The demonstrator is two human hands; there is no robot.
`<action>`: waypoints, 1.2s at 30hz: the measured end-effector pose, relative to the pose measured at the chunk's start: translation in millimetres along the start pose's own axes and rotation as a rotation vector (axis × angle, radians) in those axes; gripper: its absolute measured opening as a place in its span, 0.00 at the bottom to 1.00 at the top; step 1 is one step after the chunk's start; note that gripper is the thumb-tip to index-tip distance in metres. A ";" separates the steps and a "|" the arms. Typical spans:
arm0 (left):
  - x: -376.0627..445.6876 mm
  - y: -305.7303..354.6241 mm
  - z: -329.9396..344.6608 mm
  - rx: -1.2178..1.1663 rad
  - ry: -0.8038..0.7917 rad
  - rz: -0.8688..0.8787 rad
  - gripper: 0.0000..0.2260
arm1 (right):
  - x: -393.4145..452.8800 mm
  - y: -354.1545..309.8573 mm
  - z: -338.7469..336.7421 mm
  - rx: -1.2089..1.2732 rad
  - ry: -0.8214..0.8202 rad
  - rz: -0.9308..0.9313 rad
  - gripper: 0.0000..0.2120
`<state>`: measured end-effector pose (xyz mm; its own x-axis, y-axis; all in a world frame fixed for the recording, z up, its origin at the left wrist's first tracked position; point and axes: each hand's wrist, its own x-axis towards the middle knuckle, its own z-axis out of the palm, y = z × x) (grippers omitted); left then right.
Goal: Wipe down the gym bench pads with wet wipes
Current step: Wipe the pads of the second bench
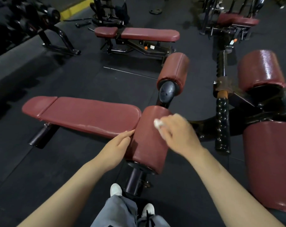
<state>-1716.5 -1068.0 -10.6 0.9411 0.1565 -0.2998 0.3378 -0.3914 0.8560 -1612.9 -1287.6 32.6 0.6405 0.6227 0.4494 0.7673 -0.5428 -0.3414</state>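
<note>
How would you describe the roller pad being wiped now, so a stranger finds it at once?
Find the long flat bench nearest the camera. At its right end lies a dark red roller pad. Unlike the other rollers, both hands touch it: the left hand steadies its side, and the right hand presses a white wipe on top.

The roller pad point(148, 138) at the frame's centre is dark red, as are the long bench pad point(83, 115) to its left and the big rollers point(261, 69) at right. The wipe point(158, 124) on it is white. The frames point(222, 122) are glossy black, the floor point(73, 76) matte black. A yellow kerb point(75, 8) shows upper left. The trousers point(116, 212) are grey-blue, the shoes point(116, 189) white.
</note>
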 end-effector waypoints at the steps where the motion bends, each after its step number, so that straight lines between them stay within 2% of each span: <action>1: 2.6 0.1 -0.3 -0.038 -0.022 -0.042 0.19 | 11.7 9.6 0.9 0.012 0.087 0.144 0.12; 3: 3.5 1.7 0.2 -0.120 -0.076 -0.082 0.19 | 18.8 10.7 6.0 0.071 0.155 0.342 0.09; 4: 3.0 3.2 -0.8 -0.144 -0.099 -0.088 0.19 | 14.2 3.0 7.9 0.086 0.135 0.343 0.05; 5: 2.0 4.6 -2.8 -0.151 -0.114 -0.081 0.19 | 4.0 -6.7 10.8 0.096 0.092 0.295 0.01; 7: -2.6 5.8 -8.6 -0.162 -0.080 -0.048 0.19 | -24.5 -34.7 10.2 0.147 -0.070 0.073 0.08; 9: -7.1 6.0 -11.2 -0.141 -0.025 0.004 0.19 | -45.1 -53.0 4.5 0.193 -0.274 -0.161 0.09; 10: -9.3 6.3 -10.3 -0.101 -0.020 0.035 0.19 | -43.0 -51.8 1.5 0.176 -0.321 -0.233 0.10; 12: -12.2 4.7 -5.6 -0.055 -0.019 0.055 0.19 | -22.6 -34.3 -1.4 0.065 -0.256 -0.251 0.11; 13: -13.1 4.3 -3.5 -0.064 -0.017 0.051 0.19 | -9.1 -21.7 -1.4 0.002 -0.170 -0.178 0.10; 15: -12.6 4.8 -1.2 -0.096 -0.010 0.043 0.20 | 14.5 2.9 -2.9 -0.025 0.009 0.086 0.04; 17: -10.3 5.6 -1.7 -0.122 -0.016 0.025 0.20 | 20.8 8.1 1.2 0.052 0.064 0.263 0.03; 18: -9.4 6.1 -2.4 -0.130 -0.026 0.016 0.20 | 17.3 2.2 4.3 0.079 0.061 0.251 0.02; 20: -8.8 4.9 -2.7 -0.153 -0.045 -0.009 0.20 | -2.0 -20.3 9.3 0.119 0.005 0.115 0.07; 23: -8.5 1.1 -0.3 -0.204 -0.056 -0.036 0.19 | -46.3 -56.5 4.8 0.201 -0.223 -0.125 0.11; 25: -6.2 -2.2 0.0 -0.229 -0.050 -0.034 0.19 | -60.2 -64.7 0.4 0.170 -0.395 -0.290 0.13; 27: -4.0 -2.8 -0.8 -0.239 -0.053 -0.052 0.19 | -54.3 -63.6 -1.4 0.101 -0.434 -0.374 0.12; 31: -5.4 1.7 6.0 -0.249 -0.138 -0.080 0.25 | -30.9 -72.9 3.5 0.141 -0.388 -0.418 0.08; 34: -7.9 -0.8 9.9 -0.242 -0.133 -0.098 0.22 | -13.6 -71.0 2.1 0.230 -0.331 -0.281 0.05; 36: -8.8 -1.6 8.6 -0.263 -0.125 -0.119 0.21 | -2.6 -58.3 -2.6 0.187 -0.278 -0.193 0.04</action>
<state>-1725.1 -1076.6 -13.0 0.8956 0.0675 -0.4397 0.4448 -0.1267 0.8866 -1659.4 -1259.0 53.4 0.4480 0.8463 0.2883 0.8507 -0.3044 -0.4285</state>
